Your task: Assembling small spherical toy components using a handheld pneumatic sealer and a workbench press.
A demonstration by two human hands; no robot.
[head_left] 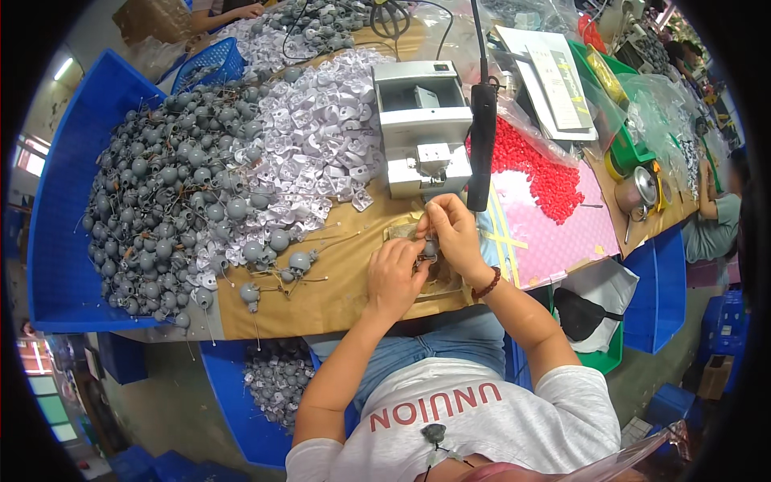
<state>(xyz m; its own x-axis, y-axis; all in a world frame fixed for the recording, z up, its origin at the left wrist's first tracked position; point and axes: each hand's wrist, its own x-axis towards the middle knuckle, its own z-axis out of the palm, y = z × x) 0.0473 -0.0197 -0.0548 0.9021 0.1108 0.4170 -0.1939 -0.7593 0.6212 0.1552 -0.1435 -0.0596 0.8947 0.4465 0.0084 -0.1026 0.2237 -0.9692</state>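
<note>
My left hand (393, 275) is closed around a small grey rounded part (430, 248) above the front middle of the bench. Close against it, my right hand (455, 234) pinches with thumb and forefinger just above the part. Whatever lies between those right fingertips is too small to make out. Under both hands is a small work plate (441, 286), largely covered by them. Several grey ball-shaped parts with thin wires (299, 262) lie loose on the brown sheet (265, 313), left of my left hand.
A silver machine (424, 127) stands just beyond my hands, beside a hanging black rod-shaped tool (482, 145). Grey parts (177, 173) and white plastic pieces (321, 132) heap up at left, along a blue bin wall (60, 217). Small red pieces (540, 173) cover a pink sheet (554, 245).
</note>
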